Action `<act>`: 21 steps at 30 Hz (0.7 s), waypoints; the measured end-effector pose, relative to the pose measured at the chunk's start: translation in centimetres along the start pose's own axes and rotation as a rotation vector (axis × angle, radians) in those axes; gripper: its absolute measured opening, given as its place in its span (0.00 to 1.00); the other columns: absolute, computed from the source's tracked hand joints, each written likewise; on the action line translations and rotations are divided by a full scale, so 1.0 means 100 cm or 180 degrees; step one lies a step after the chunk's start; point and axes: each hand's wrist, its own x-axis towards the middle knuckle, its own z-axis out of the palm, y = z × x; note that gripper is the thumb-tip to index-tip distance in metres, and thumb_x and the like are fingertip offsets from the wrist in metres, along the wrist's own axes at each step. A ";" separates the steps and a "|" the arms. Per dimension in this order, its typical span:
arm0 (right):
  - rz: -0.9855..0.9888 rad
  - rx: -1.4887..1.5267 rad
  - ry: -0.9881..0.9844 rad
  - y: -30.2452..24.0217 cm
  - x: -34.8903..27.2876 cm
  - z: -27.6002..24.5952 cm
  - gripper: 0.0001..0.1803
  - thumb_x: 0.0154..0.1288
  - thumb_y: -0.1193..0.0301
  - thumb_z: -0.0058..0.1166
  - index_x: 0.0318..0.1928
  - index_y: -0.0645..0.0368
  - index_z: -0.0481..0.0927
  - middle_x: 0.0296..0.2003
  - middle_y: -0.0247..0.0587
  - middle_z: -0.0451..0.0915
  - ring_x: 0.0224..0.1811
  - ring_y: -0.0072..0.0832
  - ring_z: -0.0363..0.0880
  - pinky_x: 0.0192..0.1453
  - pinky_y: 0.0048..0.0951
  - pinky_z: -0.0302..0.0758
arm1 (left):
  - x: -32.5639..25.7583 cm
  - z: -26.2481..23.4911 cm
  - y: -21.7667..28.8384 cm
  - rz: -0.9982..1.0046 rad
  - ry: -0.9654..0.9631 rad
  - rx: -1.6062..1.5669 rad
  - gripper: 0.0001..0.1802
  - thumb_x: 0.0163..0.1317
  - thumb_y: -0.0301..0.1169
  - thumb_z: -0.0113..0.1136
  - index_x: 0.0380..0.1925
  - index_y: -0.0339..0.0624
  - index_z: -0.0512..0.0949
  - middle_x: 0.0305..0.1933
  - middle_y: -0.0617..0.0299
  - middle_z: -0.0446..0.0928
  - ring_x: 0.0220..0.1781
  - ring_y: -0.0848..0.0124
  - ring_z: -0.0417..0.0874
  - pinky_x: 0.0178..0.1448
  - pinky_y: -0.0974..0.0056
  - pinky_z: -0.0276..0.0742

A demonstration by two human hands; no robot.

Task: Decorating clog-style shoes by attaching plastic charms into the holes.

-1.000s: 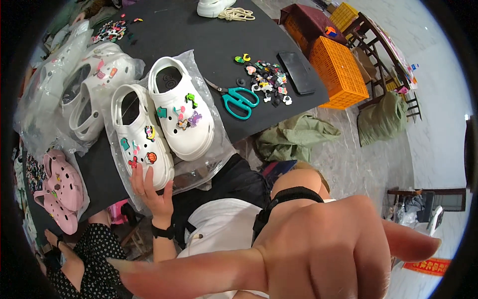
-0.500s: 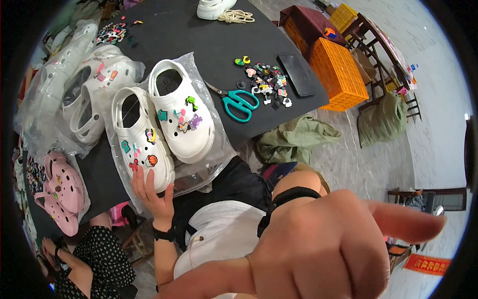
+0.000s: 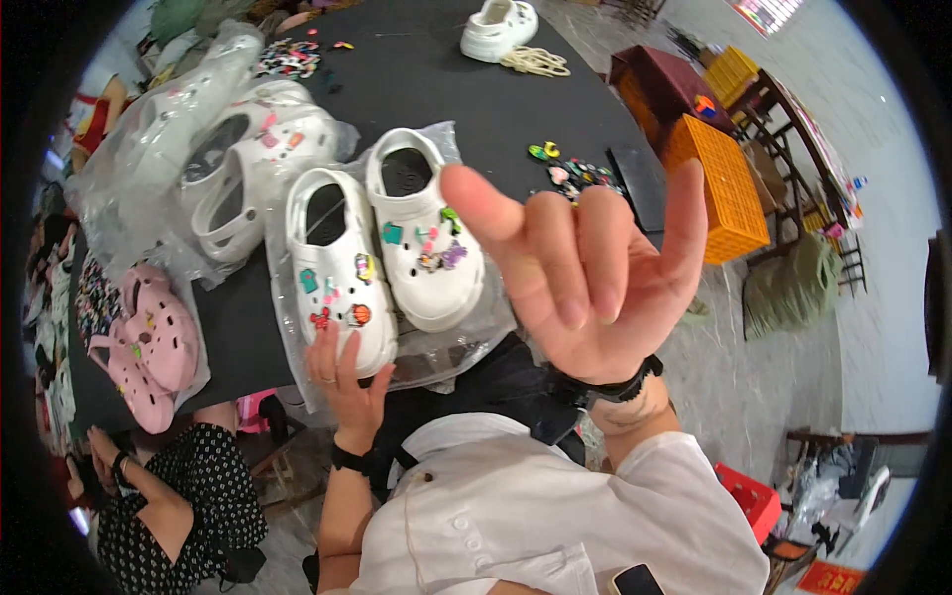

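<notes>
A pair of white clogs lies side by side on a clear plastic bag (image 3: 446,363). The left clog (image 3: 334,260) and the right clog (image 3: 448,305) carry small colourful charms on their uppers. My left hand (image 3: 359,402) rests with outstretched fingers against the toe of the left clog. Raised close to the camera, my right hand (image 3: 585,307) holds nothing. Its thumb and little finger stick out while the middle fingers curl toward the palm. It covers part of the charm pile (image 3: 575,177) and hides the scissors.
White clogs in plastic bags (image 3: 283,129) lie at the left, pink clogs (image 3: 164,342) nearer. Another white clog (image 3: 496,32) stands at the far edge of the black table (image 3: 416,64), beside a cord (image 3: 535,61). Orange crates (image 3: 736,203) stand right. A person (image 3: 169,496) sits at lower left.
My right hand has moved up and turned, from a knuckles-forward pose at the bottom to curled fingertips showing over the table. The view has shifted; my left hand stays on the left clog.
</notes>
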 end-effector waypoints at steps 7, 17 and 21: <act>0.0129 -0.0163 0.0308 -0.001 -0.003 0.018 0.27 0.76 0.49 0.35 0.27 0.55 0.71 0.28 0.37 0.70 0.61 0.44 0.72 0.75 0.46 0.45 | -0.002 0.000 0.003 -0.0183 0.0096 -0.0160 0.33 0.59 0.46 0.67 0.62 0.48 0.70 0.71 0.54 0.63 0.73 0.54 0.60 0.75 0.44 0.50; 0.0372 0.0143 0.0144 -0.030 -0.011 0.112 0.06 0.71 0.75 0.51 0.45 0.49 0.71 0.37 0.38 0.75 0.36 0.24 0.78 0.66 0.37 0.63 | 0.001 0.000 0.006 -0.0266 0.0167 -0.0192 0.32 0.60 0.48 0.65 0.63 0.50 0.70 0.72 0.55 0.62 0.73 0.55 0.60 0.74 0.47 0.50; 0.0443 0.0320 0.1022 -0.041 -0.029 0.157 0.16 0.68 0.81 0.51 0.52 0.50 0.68 0.43 0.39 0.77 0.49 0.27 0.77 0.73 0.41 0.61 | 0.006 0.000 0.017 -0.0338 0.0107 -0.0149 0.32 0.60 0.47 0.65 0.63 0.50 0.70 0.72 0.55 0.62 0.73 0.55 0.61 0.74 0.47 0.50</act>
